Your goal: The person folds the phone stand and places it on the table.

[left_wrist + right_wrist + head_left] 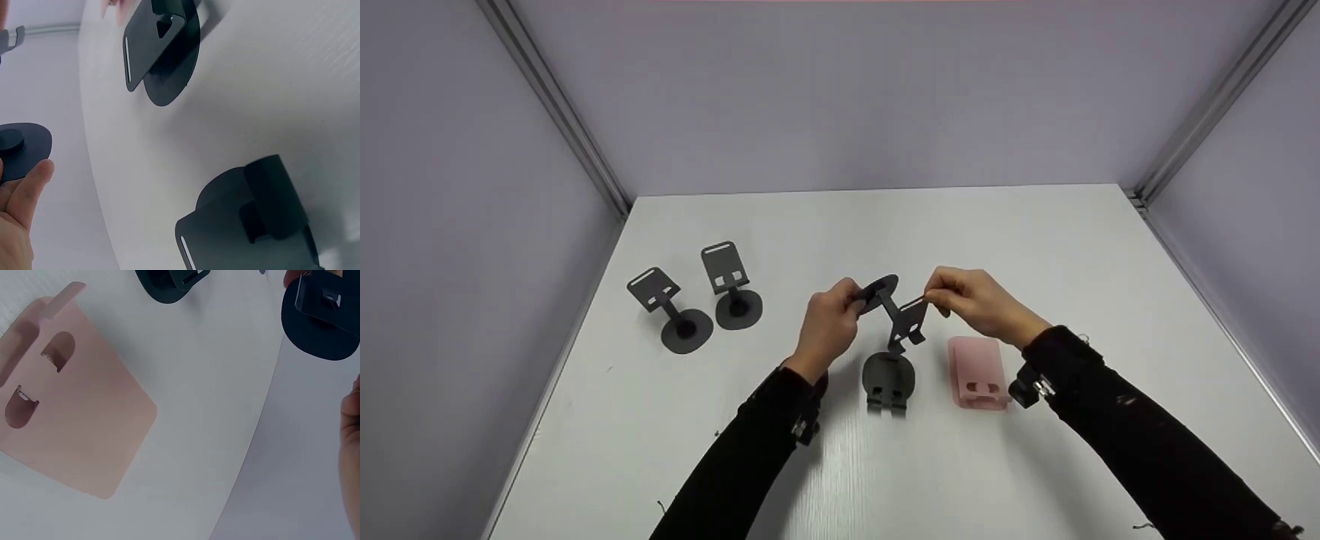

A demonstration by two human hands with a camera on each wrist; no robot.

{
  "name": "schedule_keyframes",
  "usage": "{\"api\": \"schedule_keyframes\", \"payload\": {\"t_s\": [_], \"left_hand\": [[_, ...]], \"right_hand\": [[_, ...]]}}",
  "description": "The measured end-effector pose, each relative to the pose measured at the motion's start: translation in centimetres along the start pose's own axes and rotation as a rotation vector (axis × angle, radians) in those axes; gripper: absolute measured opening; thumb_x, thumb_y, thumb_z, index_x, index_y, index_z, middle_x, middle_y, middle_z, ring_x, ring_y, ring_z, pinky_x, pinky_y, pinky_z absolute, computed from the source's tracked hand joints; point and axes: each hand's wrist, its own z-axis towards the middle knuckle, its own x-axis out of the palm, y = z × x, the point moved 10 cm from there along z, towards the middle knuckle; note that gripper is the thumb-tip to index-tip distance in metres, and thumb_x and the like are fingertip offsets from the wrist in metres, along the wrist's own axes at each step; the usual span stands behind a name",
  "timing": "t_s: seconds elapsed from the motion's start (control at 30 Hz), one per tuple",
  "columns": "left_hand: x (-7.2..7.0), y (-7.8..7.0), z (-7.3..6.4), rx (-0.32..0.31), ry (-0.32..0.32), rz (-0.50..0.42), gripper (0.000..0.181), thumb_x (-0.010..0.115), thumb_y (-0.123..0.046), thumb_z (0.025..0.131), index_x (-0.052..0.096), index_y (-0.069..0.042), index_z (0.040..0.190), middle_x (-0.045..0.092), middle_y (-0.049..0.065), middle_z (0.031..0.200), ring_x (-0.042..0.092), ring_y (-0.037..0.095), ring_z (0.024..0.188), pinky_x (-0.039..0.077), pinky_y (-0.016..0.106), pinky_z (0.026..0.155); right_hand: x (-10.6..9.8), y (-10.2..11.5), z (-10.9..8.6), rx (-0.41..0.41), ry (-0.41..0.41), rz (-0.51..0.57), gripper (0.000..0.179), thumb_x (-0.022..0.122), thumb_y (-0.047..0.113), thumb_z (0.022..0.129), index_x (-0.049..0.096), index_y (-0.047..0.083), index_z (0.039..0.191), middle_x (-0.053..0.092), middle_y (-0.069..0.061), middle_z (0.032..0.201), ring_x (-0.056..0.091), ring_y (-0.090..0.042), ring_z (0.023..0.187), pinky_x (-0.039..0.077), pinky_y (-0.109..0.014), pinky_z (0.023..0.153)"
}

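Beyond and left of a folded pink stand with a lipped plate [981, 364], the left hand [826, 321] pinches the round base and the right hand [979, 300] pinches the plate edge of a dark grey, metal-looking stand [908, 322], which looks mostly unfolded; farther left of the pink stand, an opened dark grey stand [724, 268] and its twin [685, 331] appear done, while a folded dark grey stand [889, 377] just left of the pink one seems left to open, as does the pink one
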Motion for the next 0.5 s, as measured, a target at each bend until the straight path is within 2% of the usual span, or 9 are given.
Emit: {"api": "schedule_keyframes", "payload": {"t_s": [0.13,0.3,0.4,0.5], "left_hand": [[0.0,-0.7,-0.1,0.054,-0.011,0.018,0.01,0.07,0.004,0.09,0.063,-0.001,0.086,0.071,0.009,0.072,0.052,0.013,0.058,0.045,0.028,0.056],[-0.2,-1.6,-0.3,0.124,-0.042,0.05,0.01,0.07,0.003,0.09,0.062,-0.002,0.086,0.069,0.008,0.069,0.044,0.012,0.056,0.042,0.03,0.053],[-0.2,-2.0,-0.4,0.156,-0.054,0.061,0.01,0.069,0.001,0.091,0.062,-0.002,0.086,0.069,0.008,0.069,0.044,0.013,0.055,0.042,0.031,0.052],[0.0,-2.2,-0.6,0.177,-0.051,0.071,0.008,0.068,0.001,0.093,0.063,-0.002,0.088,0.07,0.009,0.072,0.05,0.016,0.054,0.045,0.033,0.052]], "right_hand": [[0.1,-0.8,0.2,0.019,-0.004,0.022,0.013,0.059,-0.001,0.101,0.064,-0.003,0.089,0.055,-0.026,0.075,0.051,-0.02,0.069,0.039,-0.02,0.063],[0.3,-3.3,0.7,0.033,-0.01,0.023,0.013,0.059,0.0,0.102,0.063,-0.004,0.09,0.054,-0.03,0.075,0.051,-0.023,0.07,0.04,-0.021,0.065],[0.4,-4.5,0.8,0.051,-0.012,0.039,0.014,0.059,0.003,0.102,0.064,-0.003,0.091,0.055,-0.026,0.075,0.051,-0.023,0.071,0.04,-0.022,0.066],[0.5,-5.1,1.0,0.07,-0.009,0.069,0.015,0.061,0.008,0.102,0.064,-0.002,0.092,0.055,-0.019,0.075,0.051,-0.02,0.072,0.041,-0.023,0.067]]}}
